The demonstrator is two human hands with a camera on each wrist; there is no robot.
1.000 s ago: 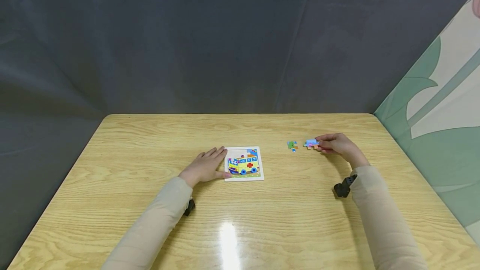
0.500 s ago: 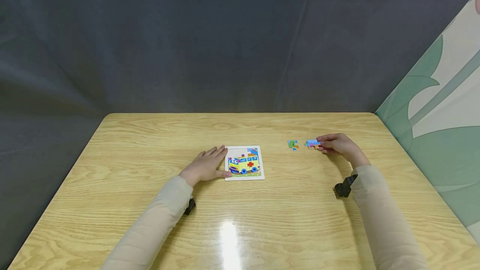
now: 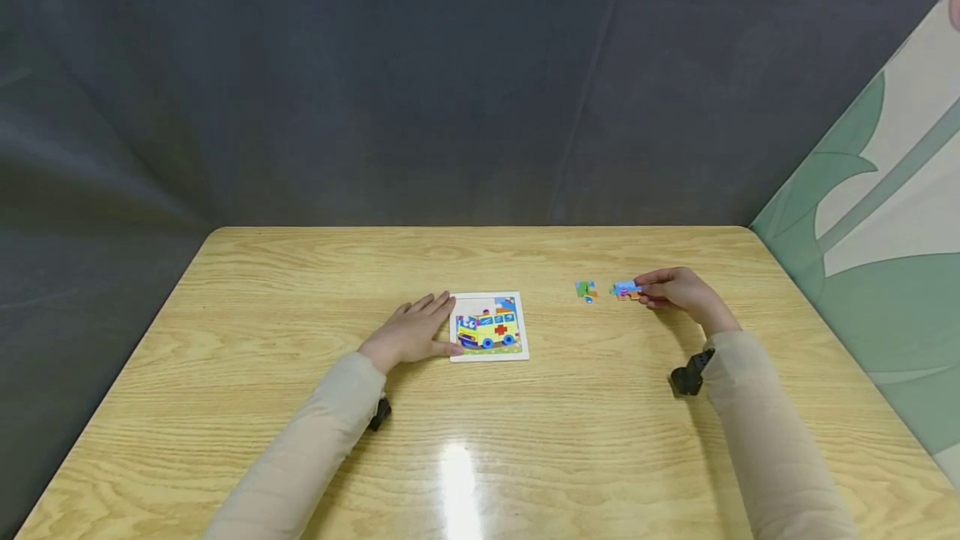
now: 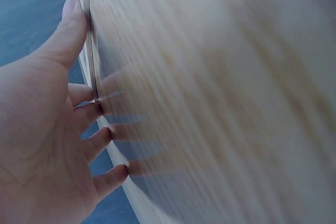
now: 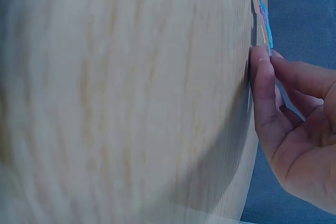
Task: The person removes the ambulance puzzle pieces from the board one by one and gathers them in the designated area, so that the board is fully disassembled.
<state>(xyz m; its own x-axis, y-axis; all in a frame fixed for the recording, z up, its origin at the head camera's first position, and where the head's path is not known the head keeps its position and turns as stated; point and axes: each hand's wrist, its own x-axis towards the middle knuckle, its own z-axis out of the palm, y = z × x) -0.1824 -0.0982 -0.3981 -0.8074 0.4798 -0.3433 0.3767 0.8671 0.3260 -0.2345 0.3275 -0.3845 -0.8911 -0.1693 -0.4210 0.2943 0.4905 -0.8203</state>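
Observation:
A white-framed jigsaw puzzle with a yellow ambulance picture lies flat on the table. A pale bare patch shows at its upper left. My left hand rests at its left edge, fingers spread, with the thumb over the frame's rim. In the left wrist view the thumb lies on the frame, and several fingertips reach the tabletop. My right hand pinches the right end of a blue and orange puzzle piece between thumb and fingers. In the right wrist view this piece is seen edge-on, slightly tilted, close to the tabletop.
A green puzzle piece lies between the frame and the right hand, with a small blue and white bit at its lower edge. The wooden table ends at a dark curtain behind. A patterned cloth hangs at the right.
The blue and orange puzzle piece has tipped slightly in my right hand's pinch. Both hands stay in nearly the same places, and the framed puzzle has not moved.

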